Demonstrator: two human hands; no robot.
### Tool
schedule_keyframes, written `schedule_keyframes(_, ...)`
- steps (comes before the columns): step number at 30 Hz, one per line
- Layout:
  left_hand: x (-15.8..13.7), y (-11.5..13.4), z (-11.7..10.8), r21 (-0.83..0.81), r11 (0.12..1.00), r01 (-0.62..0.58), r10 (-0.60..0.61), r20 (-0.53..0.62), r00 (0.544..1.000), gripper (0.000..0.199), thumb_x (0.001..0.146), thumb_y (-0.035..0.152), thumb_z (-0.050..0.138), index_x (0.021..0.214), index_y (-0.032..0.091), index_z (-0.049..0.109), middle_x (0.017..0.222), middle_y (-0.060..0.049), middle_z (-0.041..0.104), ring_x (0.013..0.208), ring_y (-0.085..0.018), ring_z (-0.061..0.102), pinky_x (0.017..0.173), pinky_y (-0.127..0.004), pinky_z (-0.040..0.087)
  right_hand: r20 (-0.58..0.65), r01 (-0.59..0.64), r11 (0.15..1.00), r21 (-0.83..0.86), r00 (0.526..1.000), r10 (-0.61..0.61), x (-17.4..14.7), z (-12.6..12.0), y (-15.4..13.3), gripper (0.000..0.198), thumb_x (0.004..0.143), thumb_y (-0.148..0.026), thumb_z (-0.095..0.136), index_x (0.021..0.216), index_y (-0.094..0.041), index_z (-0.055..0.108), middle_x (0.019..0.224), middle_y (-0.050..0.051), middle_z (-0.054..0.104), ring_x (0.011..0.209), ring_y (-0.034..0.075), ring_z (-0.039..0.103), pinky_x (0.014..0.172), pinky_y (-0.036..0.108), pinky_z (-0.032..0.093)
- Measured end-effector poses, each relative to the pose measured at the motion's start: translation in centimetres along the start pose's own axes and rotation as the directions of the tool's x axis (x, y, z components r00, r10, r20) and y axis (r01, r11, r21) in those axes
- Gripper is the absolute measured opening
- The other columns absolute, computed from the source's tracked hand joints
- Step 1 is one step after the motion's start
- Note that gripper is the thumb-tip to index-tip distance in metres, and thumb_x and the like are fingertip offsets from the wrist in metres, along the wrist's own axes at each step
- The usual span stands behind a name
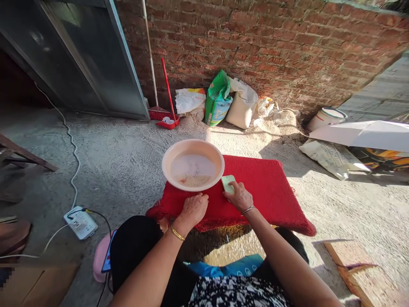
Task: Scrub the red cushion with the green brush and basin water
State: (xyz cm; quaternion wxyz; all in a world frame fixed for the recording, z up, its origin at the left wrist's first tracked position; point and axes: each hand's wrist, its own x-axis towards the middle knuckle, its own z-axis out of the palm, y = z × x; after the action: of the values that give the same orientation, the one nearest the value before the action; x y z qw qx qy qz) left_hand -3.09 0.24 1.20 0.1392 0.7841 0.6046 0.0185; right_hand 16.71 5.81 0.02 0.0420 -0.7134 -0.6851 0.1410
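Observation:
A round, pale pink basin stands on a low surface covered by a red cloth. Inside it are cloudy liquid and small tan grains along the near side. Just in front of the basin, my left hand rests on the cloth with its fingers curled in, and nothing shows in them. To the basin's right, my right hand has its thumb and fingers on a pale green, flat, rectangular object with rounded corners. That object lies close to the basin's rim; its near end is covered by my fingers.
Sacks, among them a green bag, lean on the brick wall beside a red dustpan. A white bucket stands to their right. At left lies a power strip with cables; at right, a brick block.

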Motion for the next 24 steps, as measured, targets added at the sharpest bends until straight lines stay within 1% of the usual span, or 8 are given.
schedule_keyframes(3, 0.1, 0.6, 0.6, -0.029, 0.993, -0.113, 0.112, -0.027, 0.993, 0.022, 0.096, 0.025, 0.038, 0.094, 0.02, 0.059, 0.099, -0.006, 0.061, 0.097, -0.019, 0.06, 0.083, -0.032, 0.048, -0.036, -0.173, 0.983, -0.056, 0.985, 0.171, -0.3, -2.0, 7.0, 0.051, 0.082, -0.055, 0.051, 0.126, -0.028, 0.051, 0.115, 0.01, 0.052, 0.097, 0.027, 0.062, 0.078, 0.039, 0.046)
schedule_keyframes(7, 0.5, 1.2, 1.7, -0.049, 0.979, -0.199, 0.193, -0.113, 0.975, 0.018, 0.095, 0.028, 0.043, 0.097, 0.019, 0.059, 0.106, -0.007, 0.057, 0.108, -0.021, 0.055, 0.091, -0.035, 0.047, -0.102, -0.472, 0.872, -0.13, 0.881, 0.462, -1.2, -5.3, 16.2, 0.058, 0.082, -0.056, 0.048, 0.13, -0.024, 0.05, 0.12, 0.016, 0.049, 0.102, 0.031, 0.061, 0.083, 0.044, 0.045)
schedule_keyframes(10, 1.3, 1.1, 3.2, -0.048, 0.966, -0.252, 0.24, -0.185, 0.953, 0.024, 0.093, 0.035, 0.049, 0.109, 0.019, 0.058, 0.119, -0.01, 0.056, 0.121, -0.023, 0.049, 0.102, -0.038, 0.041, -0.192, -0.573, 0.802, -0.168, 0.817, 0.543, -1.7, -6.7, 18.7, 0.058, 0.084, -0.057, 0.043, 0.128, -0.02, 0.055, 0.118, 0.02, 0.05, 0.102, 0.035, 0.06, 0.082, 0.046, 0.045)
schedule_keyframes(13, 2.1, 0.5, 5.0, -0.006, 0.948, -0.317, 0.304, -0.266, 0.915, 0.043, 0.091, 0.043, 0.051, 0.126, 0.018, 0.053, 0.136, -0.014, 0.049, 0.134, -0.028, 0.038, 0.11, -0.043, 0.033, -0.204, -0.445, 0.887, -0.12, 0.886, 0.417, -1.4, -6.2, 15.5, 0.058, 0.084, -0.057, 0.045, 0.129, -0.022, 0.053, 0.115, 0.017, 0.052, 0.098, 0.031, 0.061, 0.08, 0.042, 0.046)
schedule_keyframes(16, 2.6, -0.1, 6.4, 0.034, 0.933, -0.359, 0.353, -0.295, 0.888, 0.049, 0.092, 0.047, 0.048, 0.133, 0.019, 0.051, 0.144, -0.014, 0.044, 0.139, -0.029, 0.031, 0.113, -0.047, 0.028, -0.156, -0.208, 0.976, -0.072, 0.968, 0.195, -0.2, -4.3, 8.5, 0.051, 0.084, -0.052, 0.049, 0.128, -0.027, 0.053, 0.113, 0.011, 0.053, 0.099, 0.026, 0.06, 0.078, 0.035, 0.046)
schedule_keyframes(20, 2.8, -0.1, 6.3, 0.039, 0.936, -0.351, 0.347, -0.285, 0.894, 0.053, 0.092, 0.051, 0.045, 0.136, 0.022, 0.048, 0.146, -0.011, 0.043, 0.139, -0.027, 0.031, 0.115, -0.045, 0.026, -0.085, 0.019, 0.999, -0.03, 0.996, -0.022, 1.8, -1.6, 0.1, 0.045, 0.086, -0.048, 0.051, 0.127, -0.03, 0.054, 0.113, 0.009, 0.053, 0.102, 0.022, 0.058, 0.078, 0.03, 0.044)
schedule_keyframes(22, 2.9, 0.1, 5.7, 0.032, 0.938, -0.344, 0.339, -0.283, 0.897, 0.053, 0.092, 0.051, 0.045, 0.137, 0.023, 0.047, 0.146, -0.011, 0.043, 0.139, -0.026, 0.032, 0.114, -0.045, 0.028, -0.062, 0.086, 0.996, -0.038, 0.994, -0.088, 2.5, -0.9, -1.3, 0.044, 0.087, -0.047, 0.051, 0.127, -0.031, 0.054, 0.113, 0.009, 0.053, 0.104, 0.022, 0.057, 0.08, 0.03, 0.043)
schedule_keyframes(24, 3.1, 0.3, 5.3, 0.021, 0.944, -0.33, 0.322, -0.287, 0.902, 0.053, 0.092, 0.05, 0.046, 0.137, 0.023, 0.047, 0.145, -0.011, 0.043, 0.137, -0.027, 0.034, 0.113, -0.045, 0.03, -0.053, 0.086, 0.995, -0.056, 0.995, -0.089, 3.1, -0.8, -0.1, 0.045, 0.087, -0.047, 0.05, 0.129, -0.031, 0.053, 0.113, 0.009, 0.052, 0.104, 0.022, 0.057, 0.082, 0.031, 0.043)
